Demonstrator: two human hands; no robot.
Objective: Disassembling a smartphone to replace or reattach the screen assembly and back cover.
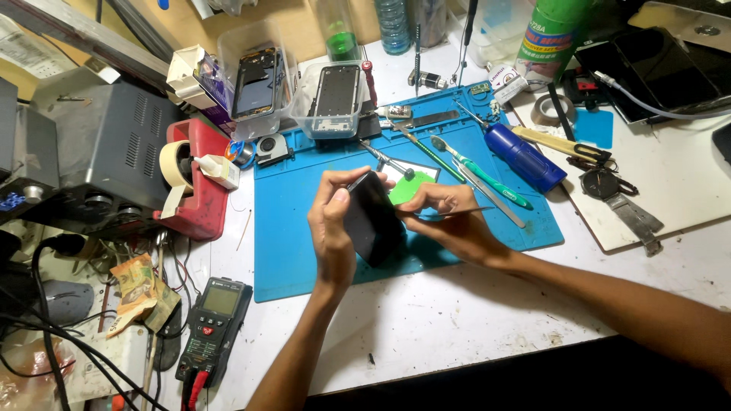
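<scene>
Two hands on one dark phone (373, 217), held above the blue work mat (304, 228).

The left hand (331, 228) wraps the phone's edge, tilting it steady; the right hand (449, 217), at 3 o'clock, pinches a thin metal tool (466, 211) toward its side, likely for fine prying. Around the mat on the white bench (457, 312): a multimeter (215, 323) at 7 o'clock, a tape dispenser (194, 179) at 10.

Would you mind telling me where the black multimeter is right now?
In the head view, the black multimeter lies at the lower left on the white table, below the blue mat and right of some folded banknotes.
</scene>
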